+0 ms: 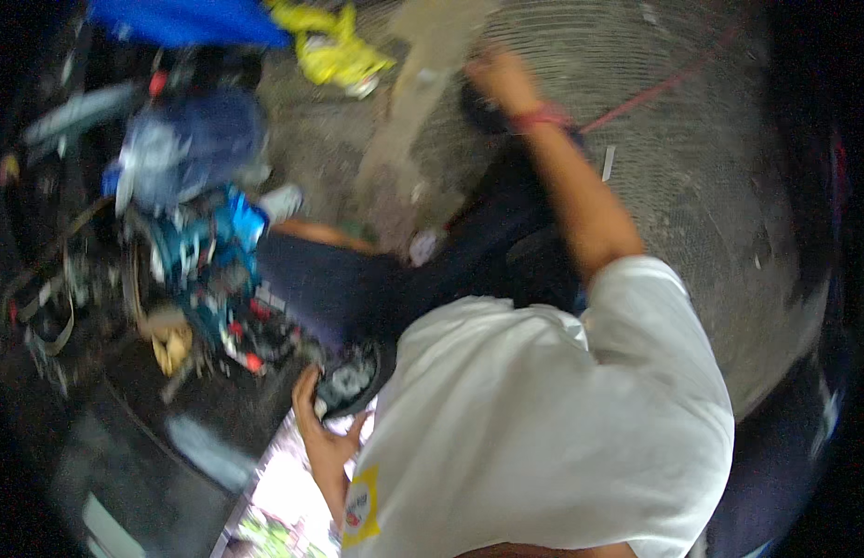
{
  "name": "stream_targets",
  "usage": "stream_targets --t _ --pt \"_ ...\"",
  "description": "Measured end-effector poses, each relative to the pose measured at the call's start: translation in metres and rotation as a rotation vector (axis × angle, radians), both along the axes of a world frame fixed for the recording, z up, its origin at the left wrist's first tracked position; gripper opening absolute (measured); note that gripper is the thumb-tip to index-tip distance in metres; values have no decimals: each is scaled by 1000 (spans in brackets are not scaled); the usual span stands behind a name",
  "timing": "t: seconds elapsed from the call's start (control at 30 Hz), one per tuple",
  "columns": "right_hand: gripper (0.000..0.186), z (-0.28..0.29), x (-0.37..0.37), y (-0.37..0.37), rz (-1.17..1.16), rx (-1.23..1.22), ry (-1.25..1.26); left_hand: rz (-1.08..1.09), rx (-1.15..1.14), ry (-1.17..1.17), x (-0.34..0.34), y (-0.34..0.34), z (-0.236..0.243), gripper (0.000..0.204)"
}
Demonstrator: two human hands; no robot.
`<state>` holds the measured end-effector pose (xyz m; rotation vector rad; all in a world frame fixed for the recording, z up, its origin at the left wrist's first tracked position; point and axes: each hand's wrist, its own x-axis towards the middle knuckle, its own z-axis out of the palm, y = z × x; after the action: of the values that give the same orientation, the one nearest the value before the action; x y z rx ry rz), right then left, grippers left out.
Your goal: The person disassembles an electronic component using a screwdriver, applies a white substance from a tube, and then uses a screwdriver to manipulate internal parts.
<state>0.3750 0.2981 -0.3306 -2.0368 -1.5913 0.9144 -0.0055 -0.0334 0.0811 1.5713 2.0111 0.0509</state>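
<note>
The left hand (331, 446) has its fingers and thumb apart in a curved shape. Its fingertips are at the edge of a dark round thing (348, 379) with a grey, uneven middle, which lies just ahead of this hand. Because of the blur, I cannot tell if the hand grips this thing or only touches it.

The right hand (495, 76) is stretched far ahead of the body, and its fingers seem to be bent. It is too blurred, so I cannot tell if it is closed on something. A dark rounded thing (481, 110) is just beside it, on its near side, and a red band (543, 117) is around the wrist.

To the left of the right hand, a crumpled yellow bag (334, 58) lies on the grey floor (706, 223). A thin reddish line (664, 88) runs on the floor to the right of this hand.

Ahead and to the left of the left hand, there is a teal container (185, 237) among mixed small things, and beyond it a translucent bluish thing (194, 144).
</note>
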Motion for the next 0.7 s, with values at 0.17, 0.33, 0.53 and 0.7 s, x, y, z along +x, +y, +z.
stream_targets --t 0.17,0.33,0.53,0.7 --pt "72 -64 188 -145 -509 -42 19 -118 80 57 2 29 -2 82" --pt "68 -176 249 -302 -338 -363 -23 -98 147 -33 -12 50 -14 83" --pt "62 -197 217 -311 -356 -474 -326 -113 179 7 -1 46 -9 85" --pt "47 -164 243 -298 -691 -455 -141 -79 210 -42 -2 51 -17 84"
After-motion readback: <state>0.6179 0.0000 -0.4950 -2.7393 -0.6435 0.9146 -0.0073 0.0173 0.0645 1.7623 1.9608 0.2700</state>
